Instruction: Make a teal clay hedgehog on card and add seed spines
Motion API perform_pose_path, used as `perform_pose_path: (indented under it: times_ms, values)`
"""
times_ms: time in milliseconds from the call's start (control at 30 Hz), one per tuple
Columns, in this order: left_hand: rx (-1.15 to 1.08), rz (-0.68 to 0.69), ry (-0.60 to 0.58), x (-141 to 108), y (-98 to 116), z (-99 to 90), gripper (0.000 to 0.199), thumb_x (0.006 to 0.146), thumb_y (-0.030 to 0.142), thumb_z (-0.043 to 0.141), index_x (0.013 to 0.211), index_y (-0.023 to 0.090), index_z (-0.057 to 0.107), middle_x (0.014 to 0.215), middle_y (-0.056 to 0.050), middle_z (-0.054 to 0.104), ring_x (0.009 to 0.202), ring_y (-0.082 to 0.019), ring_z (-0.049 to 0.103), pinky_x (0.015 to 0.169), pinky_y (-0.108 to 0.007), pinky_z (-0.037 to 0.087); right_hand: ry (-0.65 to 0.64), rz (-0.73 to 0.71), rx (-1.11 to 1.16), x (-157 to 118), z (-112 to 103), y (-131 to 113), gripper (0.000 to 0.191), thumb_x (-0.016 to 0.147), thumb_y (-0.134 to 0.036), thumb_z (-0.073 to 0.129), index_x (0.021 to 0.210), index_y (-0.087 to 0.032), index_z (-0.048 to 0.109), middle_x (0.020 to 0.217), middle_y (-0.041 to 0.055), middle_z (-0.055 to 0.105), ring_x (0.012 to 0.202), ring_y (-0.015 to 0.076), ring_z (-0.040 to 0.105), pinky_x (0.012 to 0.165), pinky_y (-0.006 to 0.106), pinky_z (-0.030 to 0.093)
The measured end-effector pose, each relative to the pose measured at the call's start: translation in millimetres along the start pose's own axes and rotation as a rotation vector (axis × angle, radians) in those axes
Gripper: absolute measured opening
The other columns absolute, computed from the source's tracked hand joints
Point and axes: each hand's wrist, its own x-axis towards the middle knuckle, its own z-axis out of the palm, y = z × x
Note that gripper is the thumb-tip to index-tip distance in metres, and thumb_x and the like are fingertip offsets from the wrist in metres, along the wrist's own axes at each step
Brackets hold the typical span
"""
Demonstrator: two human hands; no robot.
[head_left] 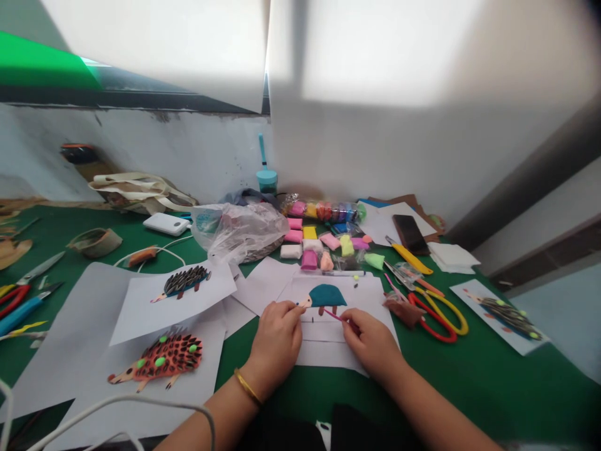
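Note:
A clay hedgehog with a teal body (327, 295), a pale face and brown legs lies flat on a white sheet of paper (328, 354) in front of me. In my right hand (373, 343) is a thin pink stick-like modelling tool (334, 315), pinched, its tip by the brown legs. My left hand (278, 335) rests at the paper's left side, its fingers closed beside the hedgehog's snout. A tiny dark bit shows at those fingertips, and what they hold, if anything, I cannot make out.
Several clay packets (310, 260) lie beyond the paper, beside a plastic bag (244, 228). To the right are scissors (439, 313), a yellow cutter (412, 259), a phone (410, 234) and a hedgehog card (500, 317). Finished hedgehogs, one red (169, 357), lie left near a white cable (126, 399).

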Motion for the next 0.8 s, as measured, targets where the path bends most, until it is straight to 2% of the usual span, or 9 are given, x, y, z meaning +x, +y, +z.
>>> perform_pose_path:
  times_ms: [100, 200, 300, 433, 533, 633, 800]
  values:
    - [-0.1, -0.052, 0.003, 3, -2, -1.6, 0.034, 0.088, 0.008, 0.044, 0.109, 0.021, 0.067, 0.103, -0.007, 0.063, 0.098, -0.022, 0.059, 0.09, -0.04, 0.049, -0.002, 0.013, 0.024, 0, 0, 0, 0.02, 0.089, -0.029, 0.046, 0.09, -0.023, 0.065, 0.074, 0.0006, 0.064, 0.068, 0.0176, 0.059, 0.063, 0.027, 0.042]
    - [-0.195, -0.09, -0.021, 6, 2, -4.4, 0.034, 0.088, 0.008, 0.044, 0.108, 0.022, 0.067, 0.103, -0.006, 0.064, 0.098, -0.021, 0.059, 0.09, -0.037, 0.049, 0.003, 0.038, 0.069, 0, -1, 2, 0.02, 0.089, -0.03, 0.047, 0.091, -0.023, 0.065, 0.075, 0.0004, 0.064, 0.069, 0.0177, 0.059, 0.064, 0.028, 0.043]
    - [-0.231, -0.068, -0.077, 8, 12, -8.4, 0.037, 0.087, 0.007, 0.044, 0.111, 0.024, 0.068, 0.106, -0.005, 0.063, 0.1, -0.019, 0.06, 0.093, -0.035, 0.049, 0.036, 0.073, 0.131, 1, -2, 6, 0.02, 0.089, -0.033, 0.047, 0.092, -0.023, 0.064, 0.076, 0.0008, 0.065, 0.071, 0.0179, 0.059, 0.065, 0.028, 0.044]
    - [-0.11, 0.03, -0.175, 9, 31, -11.1, 0.037, 0.087, 0.011, 0.047, 0.115, 0.025, 0.066, 0.105, -0.006, 0.063, 0.099, -0.021, 0.059, 0.091, -0.037, 0.05, 0.116, 0.098, 0.122, 3, -8, 14, 0.021, 0.09, -0.035, 0.046, 0.092, -0.022, 0.063, 0.084, 0.0028, 0.067, 0.075, 0.0188, 0.061, 0.067, 0.029, 0.045]
    - [0.017, 0.101, -0.196, 7, 39, -7.6, 0.035, 0.087, 0.012, 0.048, 0.117, 0.023, 0.063, 0.103, -0.007, 0.062, 0.098, -0.023, 0.059, 0.089, -0.04, 0.05, 0.166, 0.107, 0.074, 5, -12, 19, 0.023, 0.09, -0.036, 0.044, 0.092, -0.021, 0.061, 0.086, 0.0037, 0.067, 0.077, 0.0194, 0.061, 0.068, 0.029, 0.045]
    - [0.114, 0.144, -0.206, 1, 37, -2.1, 0.038, 0.087, 0.012, 0.048, 0.122, 0.021, 0.058, 0.102, -0.008, 0.062, 0.096, -0.024, 0.059, 0.086, -0.04, 0.052, 0.161, 0.103, 0.044, 5, -13, 21, 0.023, 0.092, -0.036, 0.042, 0.091, -0.022, 0.06, 0.086, 0.0039, 0.067, 0.077, 0.0199, 0.061, 0.069, 0.03, 0.045]
    - [0.177, 0.121, -0.165, -6, 25, -1.2, 0.041, 0.087, 0.011, 0.046, 0.126, 0.019, 0.055, 0.104, -0.009, 0.061, 0.095, -0.024, 0.059, 0.085, -0.039, 0.052, 0.108, 0.13, 0.061, 1, -12, 16, 0.02, 0.092, -0.037, 0.044, 0.09, -0.023, 0.059, 0.084, 0.0031, 0.068, 0.078, 0.0203, 0.063, 0.068, 0.03, 0.045]
